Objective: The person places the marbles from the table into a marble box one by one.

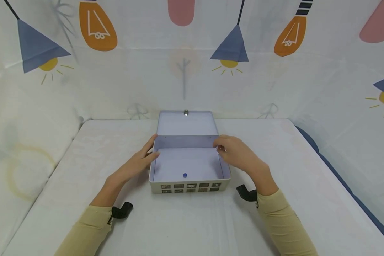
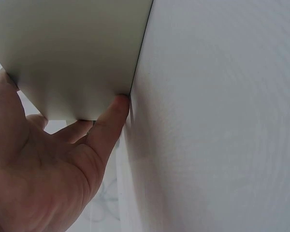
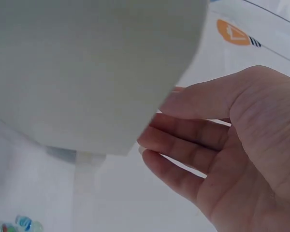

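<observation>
Pale rectangular metal-looking box (image 1: 187, 161) stands open, the left hand (image 1: 140, 164) gripping its left side, apparently for steadiness, the right hand (image 1: 240, 153) at its right rim, grasp unclear.

Off-white outside on box (image 1: 156, 189), with dark rectangles in two rows across its front; pale lilac inside and on lid (image 1: 185, 124). Blue on small round piece (image 1: 185, 175). Khaki on both sleeves (image 1: 87, 227), black on wrist mounts (image 1: 123, 210). White on tablecloth (image 1: 185, 224); white on backdrop (image 1: 140, 78) too, with blue lampshades (image 1: 232, 46), orange bulbs (image 1: 99, 26), pink shapes (image 1: 181, 12).
</observation>
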{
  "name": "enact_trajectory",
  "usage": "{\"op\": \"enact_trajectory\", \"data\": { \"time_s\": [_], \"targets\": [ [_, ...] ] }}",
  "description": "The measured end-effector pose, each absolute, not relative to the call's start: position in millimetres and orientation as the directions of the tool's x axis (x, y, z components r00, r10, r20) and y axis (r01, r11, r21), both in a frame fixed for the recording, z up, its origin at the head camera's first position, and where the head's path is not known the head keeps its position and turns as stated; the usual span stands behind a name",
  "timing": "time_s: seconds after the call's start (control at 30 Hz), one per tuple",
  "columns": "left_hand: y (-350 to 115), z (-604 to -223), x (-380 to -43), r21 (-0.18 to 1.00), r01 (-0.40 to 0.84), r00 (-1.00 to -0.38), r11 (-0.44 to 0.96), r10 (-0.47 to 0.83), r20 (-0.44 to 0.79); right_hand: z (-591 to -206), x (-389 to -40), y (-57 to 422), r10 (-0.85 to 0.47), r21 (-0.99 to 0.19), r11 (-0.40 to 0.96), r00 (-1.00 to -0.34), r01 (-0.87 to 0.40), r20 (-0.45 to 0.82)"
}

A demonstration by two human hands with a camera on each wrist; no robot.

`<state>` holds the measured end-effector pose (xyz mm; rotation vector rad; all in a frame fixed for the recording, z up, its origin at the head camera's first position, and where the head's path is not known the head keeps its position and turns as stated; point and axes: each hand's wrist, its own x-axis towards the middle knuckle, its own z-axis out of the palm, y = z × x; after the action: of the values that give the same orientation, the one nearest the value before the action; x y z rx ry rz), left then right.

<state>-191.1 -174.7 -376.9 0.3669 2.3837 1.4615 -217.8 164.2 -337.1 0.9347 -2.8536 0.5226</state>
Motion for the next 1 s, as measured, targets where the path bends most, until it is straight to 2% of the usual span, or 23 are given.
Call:
{"op": "enact_trajectory", "data": {
  "time_s": [0.27, 0.5, 0.67, 1.0],
  "targets": [
    [-174.6, -379.2, -192.8, 0.898, 0.048, -0.917, 0.438, 0.375, -0.133, -330.7, -222.2, 181.6, -0.493, -0.276, 0.799, -0.844, -0.535, 0.21],
    [-179.8, -400.8, -203.4, 0.898, 0.059, -0.926, 0.436, 0.361, -0.115, -327.0, -226.0, 198.9, -0.418, -0.284, 0.859, -0.904, -0.425, 0.089],
    [-181.9, -410.1, -208.1, 0.893, 0.074, -0.93, 0.445, 0.353, -0.099, -331.2, -231.8, 209.9, -0.395, -0.266, 0.881, -0.918, -0.391, 0.039],
    [-175.1, -388.7, -197.0, 0.912, 0.031, -0.917, 0.41, 0.375, -0.137, -348.5, -246.3, 225.3, -0.331, -0.271, 0.911, -0.943, -0.311, -0.031]
  ]
}}
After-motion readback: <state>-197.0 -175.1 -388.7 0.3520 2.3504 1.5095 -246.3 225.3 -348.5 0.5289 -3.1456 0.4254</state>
